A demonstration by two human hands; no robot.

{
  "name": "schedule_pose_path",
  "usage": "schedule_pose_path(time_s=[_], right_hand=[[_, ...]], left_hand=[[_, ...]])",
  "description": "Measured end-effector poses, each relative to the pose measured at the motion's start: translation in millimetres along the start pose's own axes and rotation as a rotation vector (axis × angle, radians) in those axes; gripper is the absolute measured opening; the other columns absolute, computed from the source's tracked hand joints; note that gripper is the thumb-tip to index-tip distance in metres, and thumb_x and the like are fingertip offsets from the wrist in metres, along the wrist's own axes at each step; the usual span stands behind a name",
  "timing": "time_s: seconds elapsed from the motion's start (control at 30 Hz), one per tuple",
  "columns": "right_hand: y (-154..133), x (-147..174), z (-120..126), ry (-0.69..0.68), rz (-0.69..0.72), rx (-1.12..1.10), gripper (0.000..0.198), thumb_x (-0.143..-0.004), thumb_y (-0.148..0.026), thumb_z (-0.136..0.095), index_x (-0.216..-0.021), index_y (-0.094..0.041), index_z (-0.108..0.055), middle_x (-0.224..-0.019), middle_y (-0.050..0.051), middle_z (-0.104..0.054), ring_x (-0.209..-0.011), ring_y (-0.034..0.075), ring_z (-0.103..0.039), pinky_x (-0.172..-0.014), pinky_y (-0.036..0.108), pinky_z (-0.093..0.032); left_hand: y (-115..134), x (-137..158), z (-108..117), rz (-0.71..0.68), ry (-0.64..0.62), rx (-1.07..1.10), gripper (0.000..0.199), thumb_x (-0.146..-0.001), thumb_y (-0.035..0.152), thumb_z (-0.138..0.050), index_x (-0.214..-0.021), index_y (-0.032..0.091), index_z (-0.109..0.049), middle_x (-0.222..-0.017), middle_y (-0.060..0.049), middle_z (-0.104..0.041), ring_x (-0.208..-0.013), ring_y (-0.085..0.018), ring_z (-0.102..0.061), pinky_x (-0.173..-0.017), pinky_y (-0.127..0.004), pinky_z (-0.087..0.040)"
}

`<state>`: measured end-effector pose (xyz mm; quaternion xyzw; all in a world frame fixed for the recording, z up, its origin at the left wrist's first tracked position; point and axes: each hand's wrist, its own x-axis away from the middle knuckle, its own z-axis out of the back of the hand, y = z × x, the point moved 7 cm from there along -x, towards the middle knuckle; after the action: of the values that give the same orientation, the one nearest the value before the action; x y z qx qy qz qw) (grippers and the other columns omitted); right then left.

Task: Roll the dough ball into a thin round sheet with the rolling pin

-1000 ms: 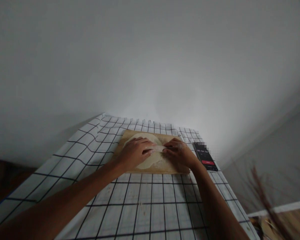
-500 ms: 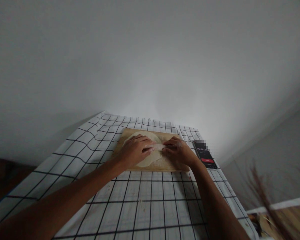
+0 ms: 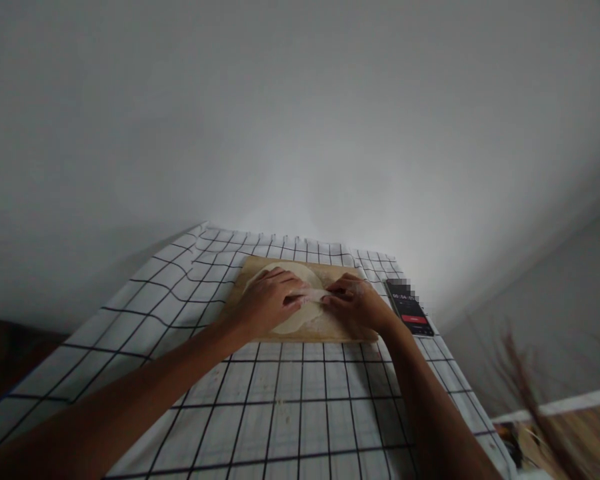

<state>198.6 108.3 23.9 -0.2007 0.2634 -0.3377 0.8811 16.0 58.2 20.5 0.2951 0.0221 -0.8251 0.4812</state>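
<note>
A thin, pale round of dough (image 3: 294, 325) lies flat on a wooden board (image 3: 353, 330). Across it runs a short, whitish rolling pin (image 3: 315, 294). My left hand (image 3: 274, 297) is closed over the pin's left end and covers part of the dough. Around the right end, the fingers of my right hand (image 3: 350, 297) are wrapped, above the right part of the board. Only the pin's middle shows between the two hands; its ends are hidden under my fingers. White flour marks my right hand and the board.
A white cloth with black grid lines (image 3: 290, 427) covers the table. Beyond the board's right side lies a phone (image 3: 411, 310) with a timer on screen. Small crumbs dot the cloth in front. A pale wall (image 3: 300, 133) rises behind. Blurred reddish-brown stalks (image 3: 525, 387) stand at the lower right.
Almost nothing differs. Both hands keep their grip on the rolling pin in about the same place on the dough, and the view has shifted very slightly.
</note>
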Motion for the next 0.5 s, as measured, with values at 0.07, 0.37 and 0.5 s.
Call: schedule_pose_path(time_s=[0.07, 0.37, 0.5], right_hand=[[0.0, 0.2, 0.8, 0.017, -0.005, 0.016, 0.02, -0.092, -0.039, -0.07, -0.099, -0.022, -0.075, -0.1, 0.006, -0.068, -0.087, 0.017, -0.065, -0.079, 0.03, -0.053], [-7.6, 2.4, -1.5, -0.036, 0.007, -0.038, 0.016, -0.09, -0.037, -0.072, -0.089, -0.021, -0.07, -0.091, 0.001, -0.067, -0.08, 0.014, -0.063, -0.07, 0.026, -0.049], [-9.1, -0.4, 0.6, 0.005, 0.018, -0.017, 0.014, -0.093, -0.035, -0.069, -0.093, -0.022, -0.072, -0.095, 0.003, -0.067, -0.083, 0.014, -0.063, -0.074, 0.027, -0.049]], left_hand=[[0.7, -0.5, 0.9, -0.006, 0.003, 0.002, 0.023, -0.093, 0.028, -0.063, -0.113, 0.028, -0.073, -0.113, -0.004, -0.072, -0.113, -0.024, -0.059, -0.104, -0.043, -0.041], [5.0, -1.4, 3.9, -0.018, -0.014, 0.023, 0.014, -0.093, 0.03, -0.062, -0.1, 0.027, -0.074, -0.106, -0.003, -0.073, -0.106, -0.023, -0.062, -0.099, -0.042, -0.043], [1.9, -1.2, 3.9, 0.001, 0.003, 0.003, 0.016, -0.095, 0.031, -0.06, -0.102, 0.025, -0.074, -0.105, -0.004, -0.073, -0.106, -0.023, -0.062, -0.1, -0.042, -0.043]])
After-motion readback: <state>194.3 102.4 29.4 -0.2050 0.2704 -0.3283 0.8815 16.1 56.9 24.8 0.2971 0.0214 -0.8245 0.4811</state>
